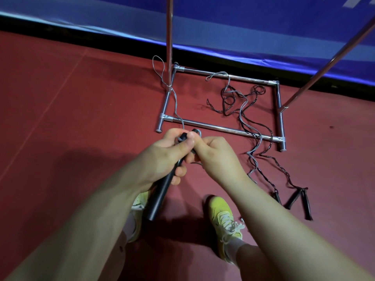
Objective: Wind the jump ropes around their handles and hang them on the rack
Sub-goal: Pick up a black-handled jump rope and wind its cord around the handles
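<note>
My left hand (169, 154) grips black jump rope handles (160, 196) that point down toward my feet. My right hand (215, 154) pinches the grey rope (176, 104) at the handles' top end. From there the grey rope runs up past the rack's left upright (169, 37) and loops on the floor. The chrome rack base (223, 128) lies on the red floor just ahead. Other ropes (251, 122), black and grey, lie tangled across the base, and their black handles (298, 199) rest on the floor at my right.
A slanted chrome rack pole (324, 63) rises at the upper right. A blue barrier banner (223, 33) runs along the far side of the floor. My yellow shoes (223, 218) stand below my hands.
</note>
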The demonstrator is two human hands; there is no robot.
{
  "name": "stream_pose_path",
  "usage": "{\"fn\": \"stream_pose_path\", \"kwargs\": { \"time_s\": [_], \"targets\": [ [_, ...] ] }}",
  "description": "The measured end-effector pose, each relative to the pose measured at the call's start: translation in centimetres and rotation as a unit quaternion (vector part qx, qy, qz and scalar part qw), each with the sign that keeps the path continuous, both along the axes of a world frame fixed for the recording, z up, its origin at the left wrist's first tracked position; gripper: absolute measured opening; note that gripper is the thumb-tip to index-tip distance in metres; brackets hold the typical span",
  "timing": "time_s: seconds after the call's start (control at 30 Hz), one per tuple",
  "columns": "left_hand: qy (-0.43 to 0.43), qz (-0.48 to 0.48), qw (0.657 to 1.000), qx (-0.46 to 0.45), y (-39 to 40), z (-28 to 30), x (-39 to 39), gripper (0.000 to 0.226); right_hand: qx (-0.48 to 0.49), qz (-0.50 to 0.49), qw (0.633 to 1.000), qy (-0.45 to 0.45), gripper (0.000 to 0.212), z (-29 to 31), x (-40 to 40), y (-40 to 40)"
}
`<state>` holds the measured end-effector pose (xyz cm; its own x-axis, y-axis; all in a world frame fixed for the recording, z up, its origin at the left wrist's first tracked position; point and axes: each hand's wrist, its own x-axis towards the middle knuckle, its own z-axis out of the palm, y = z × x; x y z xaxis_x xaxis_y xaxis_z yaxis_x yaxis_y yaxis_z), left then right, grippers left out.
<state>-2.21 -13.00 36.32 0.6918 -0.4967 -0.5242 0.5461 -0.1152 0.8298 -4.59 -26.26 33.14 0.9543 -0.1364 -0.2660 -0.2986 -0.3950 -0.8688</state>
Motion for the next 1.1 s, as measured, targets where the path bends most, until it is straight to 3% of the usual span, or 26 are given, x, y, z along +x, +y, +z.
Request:
{"fn": "stream_pose_path", "kwargs": {
  "time_s": [0.13,0.3,0.47,0.67,0.77,0.87,1.1],
  "targets": [
    [0.014,0.016,0.999,0.031,-0.1,-0.3,0.2,0.018,-0.022,-0.012,1.000,0.008,0.061,0.0,0.2,-0.4],
    [0.037,-0.022,0.999,0.013,0.4,-0.4,0.3,0.014,0.040,0.046,0.995,-0.080,0.015,0.6,0.5,-1.6],
    [0.069,-0.048,0.996,-0.017,0.6,-0.5,0.3,0.044,0.073,0.111,0.987,-0.086,0.006,0.2,0.1,-1.6],
    [0.034,-0.060,0.998,0.001,0.3,-0.5,0.2,0.032,0.027,0.106,0.990,-0.087,0.014,0.4,0.1,-2.0],
    [-0.020,-0.100,0.991,0.089,0.2,-1.0,0.2,0.012,-0.019,0.082,0.994,-0.072,0.020,-0.1,0.1,-2.2],
    [-0.057,-0.126,0.979,0.149,-0.1,-1.8,-0.1,0.012,-0.074,0.079,0.993,-0.053,0.023,-0.4,0.0,-2.3],
    [-0.091,-0.070,0.988,0.103,-0.9,-2.2,-0.8,0.007,-0.080,0.028,0.995,-0.059,0.028,-0.7,0.3,-2.1]
  ]
}}
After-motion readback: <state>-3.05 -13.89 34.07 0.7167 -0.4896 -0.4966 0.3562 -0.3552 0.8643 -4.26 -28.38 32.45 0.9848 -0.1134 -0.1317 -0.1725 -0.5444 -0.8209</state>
